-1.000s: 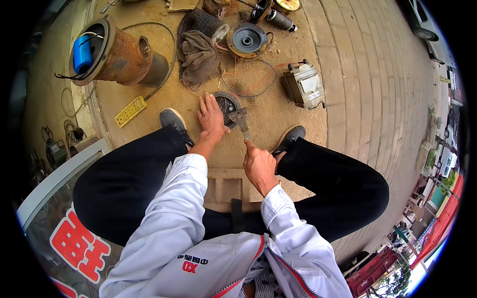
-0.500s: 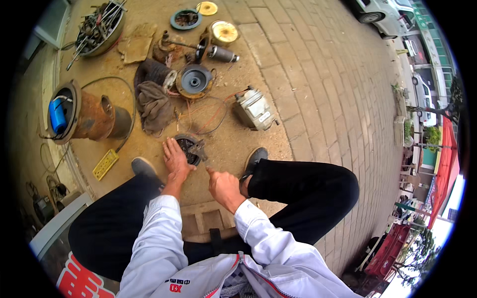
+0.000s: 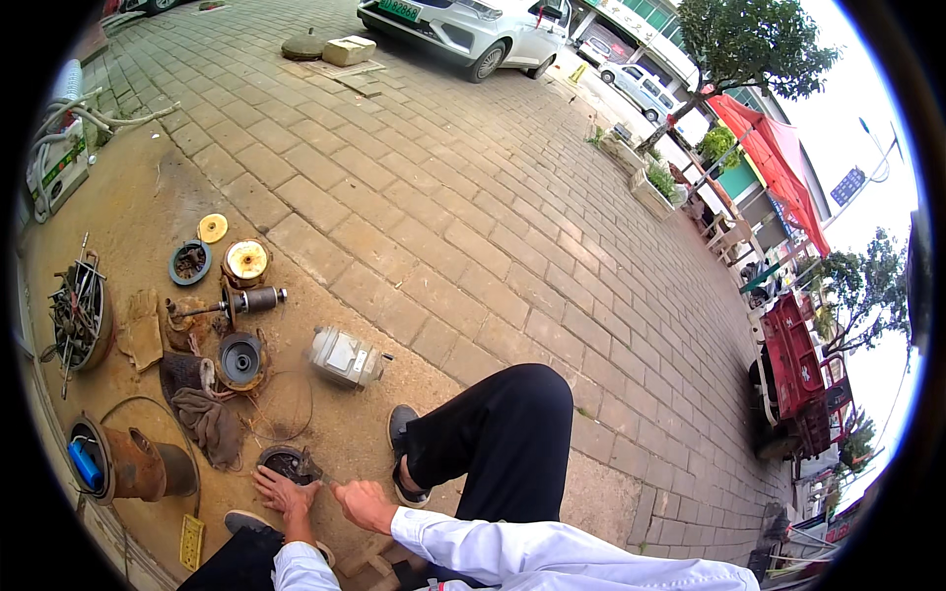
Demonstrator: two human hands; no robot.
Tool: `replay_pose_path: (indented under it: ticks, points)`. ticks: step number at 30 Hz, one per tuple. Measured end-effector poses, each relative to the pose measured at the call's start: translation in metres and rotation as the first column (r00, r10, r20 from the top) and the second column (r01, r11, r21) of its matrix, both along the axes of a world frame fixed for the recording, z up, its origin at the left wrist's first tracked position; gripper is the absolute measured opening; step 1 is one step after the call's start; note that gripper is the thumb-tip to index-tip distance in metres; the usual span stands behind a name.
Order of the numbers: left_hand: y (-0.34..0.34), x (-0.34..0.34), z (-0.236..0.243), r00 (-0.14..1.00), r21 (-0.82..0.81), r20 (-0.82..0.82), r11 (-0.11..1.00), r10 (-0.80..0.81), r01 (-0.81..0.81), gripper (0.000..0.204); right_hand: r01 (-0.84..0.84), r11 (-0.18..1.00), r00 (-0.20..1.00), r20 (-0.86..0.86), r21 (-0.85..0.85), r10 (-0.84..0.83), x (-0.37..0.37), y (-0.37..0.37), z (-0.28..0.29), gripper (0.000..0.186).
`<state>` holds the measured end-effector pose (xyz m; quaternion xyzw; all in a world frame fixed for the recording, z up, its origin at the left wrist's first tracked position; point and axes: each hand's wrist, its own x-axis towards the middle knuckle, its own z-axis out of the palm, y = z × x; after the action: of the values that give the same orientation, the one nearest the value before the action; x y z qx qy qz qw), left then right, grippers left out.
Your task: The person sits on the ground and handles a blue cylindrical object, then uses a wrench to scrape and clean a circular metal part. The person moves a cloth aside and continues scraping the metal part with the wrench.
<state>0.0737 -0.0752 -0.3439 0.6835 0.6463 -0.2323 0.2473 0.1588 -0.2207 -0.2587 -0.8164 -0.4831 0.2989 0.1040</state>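
Observation:
Down on the floor between my feet is a round, dark metal part (image 3: 280,459), like a small housing with grimy contents. My left hand (image 3: 286,495) lies on its near edge, fingers stretched out. Just to the right, my right hand (image 3: 363,505) is closed around a thin tool whose kind I cannot make out. At the part's right edge, in front of that hand, is a dark, rough piece (image 3: 309,469); whether it belongs to the tool or the part is unclear. A brown rag (image 3: 209,422) lies beyond my left hand.
Motor parts surround the work: an open round housing (image 3: 242,361), a rotor on a shaft (image 3: 258,299), a grey motor body (image 3: 345,357) and a rusty cylinder (image 3: 148,463). A tub of tools (image 3: 97,325) stands at the left. A white car (image 3: 473,30) is parked on the brick paving.
The view has swung up and to the right, so the hands and parts appear lower left and more street shows. Both hands keep nearly the same positions at the round part.

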Motion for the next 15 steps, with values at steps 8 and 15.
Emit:
replay_pose_path:
  ticks: [8, 15]
  points:
    - [-0.005, 0.015, 0.009, 0.998, 0.029, 0.066, 1.0, -0.008, 0.006, 0.147, 0.025, 0.997, 0.992, 0.121, 0.067, -0.033, 0.009, -0.002, 0.01, 0.03]
    - [0.017, -0.015, 0.014, 0.969, -0.015, 0.047, 0.97, -0.241, 0.242, 0.148, 0.044, 0.997, 0.999, -0.006, -0.057, -0.044, 0.003, 0.004, 0.044, 0.033]
